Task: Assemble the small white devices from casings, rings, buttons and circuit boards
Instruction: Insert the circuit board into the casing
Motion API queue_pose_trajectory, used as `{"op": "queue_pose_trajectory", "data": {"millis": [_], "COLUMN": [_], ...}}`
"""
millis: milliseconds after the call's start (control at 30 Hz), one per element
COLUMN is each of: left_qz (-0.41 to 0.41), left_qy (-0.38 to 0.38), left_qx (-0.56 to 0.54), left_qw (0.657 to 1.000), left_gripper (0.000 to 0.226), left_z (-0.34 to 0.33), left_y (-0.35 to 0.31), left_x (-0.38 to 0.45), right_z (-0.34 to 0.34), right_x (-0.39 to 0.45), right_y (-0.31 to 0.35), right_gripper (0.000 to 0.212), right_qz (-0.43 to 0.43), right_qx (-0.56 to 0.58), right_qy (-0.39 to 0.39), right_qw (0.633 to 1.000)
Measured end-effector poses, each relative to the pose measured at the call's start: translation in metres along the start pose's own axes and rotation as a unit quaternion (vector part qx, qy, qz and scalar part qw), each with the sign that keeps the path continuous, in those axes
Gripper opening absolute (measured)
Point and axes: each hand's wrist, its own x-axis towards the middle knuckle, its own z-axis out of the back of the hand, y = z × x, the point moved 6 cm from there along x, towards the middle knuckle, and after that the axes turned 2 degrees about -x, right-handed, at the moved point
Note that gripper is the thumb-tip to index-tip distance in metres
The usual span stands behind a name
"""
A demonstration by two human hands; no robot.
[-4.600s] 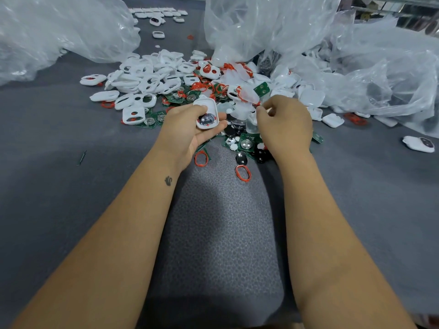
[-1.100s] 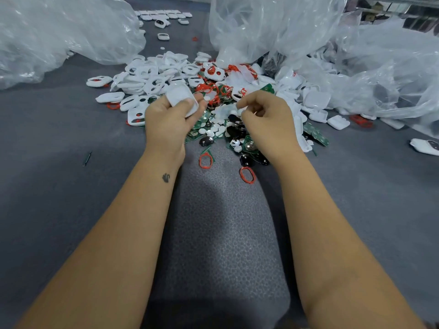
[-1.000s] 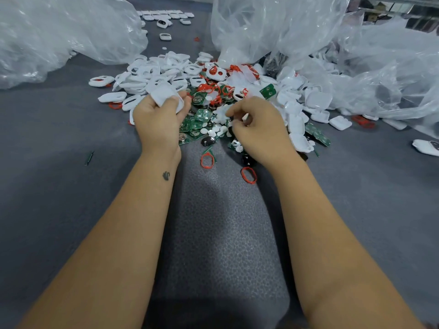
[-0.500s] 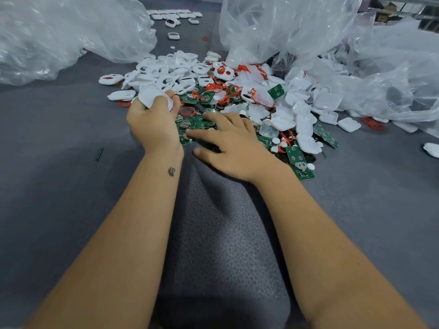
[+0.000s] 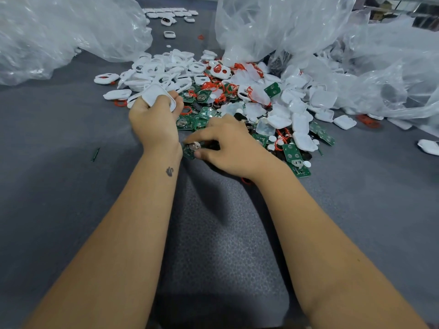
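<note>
- The person's left hand [image 5: 154,122] is clenched around a white casing [image 5: 155,95], back of the hand up, raised at the near-left fringe of the parts heap; the casing's rounded end sticks out past the fingers toward the far edge of the tabletop.
- The right hand [image 5: 229,144] lies low over the near edge of the heap, thumb and forefinger pinching a green circuit board [image 5: 192,149] with a round silver metal piece on it, just beside the left wrist.
- The grey tabletop [image 5: 59,186] carries a darker textured mat [image 5: 221,245] running between the two forearms toward the near edge.
- The heap sits mid-table: open white casing frames [image 5: 166,70] crowd its far-left side, solid white casing shells [image 5: 301,124] its right side, and green circuit boards [image 5: 297,160] with red rings [image 5: 213,85] are mixed through the middle and near-right.
- Small round white buttons [image 5: 272,138] lie scattered among the boards on the near-right of the heap.
- Crumpled clear plastic bags fill the far-left corner [image 5: 59,32] and the far-right side [image 5: 356,55] of the tabletop, the right one spilling over white shells.
- A row of white devices [image 5: 169,13] lies along the far edge, well apart from the heap.
- One lone white device [image 5: 428,147] rests at the right edge.
- A thin dark green stick [image 5: 95,154] lies alone on the left of the tabletop.
</note>
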Motion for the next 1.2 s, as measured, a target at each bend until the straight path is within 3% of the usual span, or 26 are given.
{"op": "queue_pose_trajectory", "data": {"millis": [100,167,467,667,867,1000,1100,1200], "left_qz": [0.001,0.003,0.002,0.001,0.018,0.042,0.079,0.190], "left_qy": [0.002,0.003,0.016,0.024,0.096,0.128,0.158,0.158], "left_qx": [0.004,-0.002,0.022,0.041,0.104,0.113,0.087,-0.009], "left_qw": [1.000,1.000,1.000,0.999,0.990,0.984,0.980,0.969], "left_gripper": [0.025,0.026,0.026,0.026,0.024,0.024,0.018,0.014], "left_z": [-0.001,-0.002,-0.003,-0.006,-0.010,-0.015,-0.021,-0.028], "left_y": [0.000,0.000,0.004,0.008,0.010,0.012,0.015,0.025], "left_x": [-0.001,-0.002,-0.001,0.001,-0.002,-0.006,-0.017,-0.029], "right_z": [0.004,0.008,0.008,0.008,0.006,0.018,0.031,0.038], "right_x": [-0.003,-0.005,-0.005,-0.005,-0.010,-0.010,-0.014,-0.016], "right_y": [0.001,0.001,0.000,0.003,0.000,-0.013,-0.031,-0.042], "right_gripper": [0.041,0.034,0.034,0.034,0.028,0.029,0.032,0.028], "right_qz": [0.011,-0.003,-0.019,0.002,-0.012,-0.060,-0.119,-0.144], "right_qx": [0.065,0.102,0.058,0.066,0.141,0.256,0.356,0.392], "right_qy": [0.005,-0.013,0.012,-0.020,-0.047,-0.133,-0.231,-0.286], "right_qw": [0.998,0.995,0.998,0.998,0.989,0.956,0.897,0.862]}}
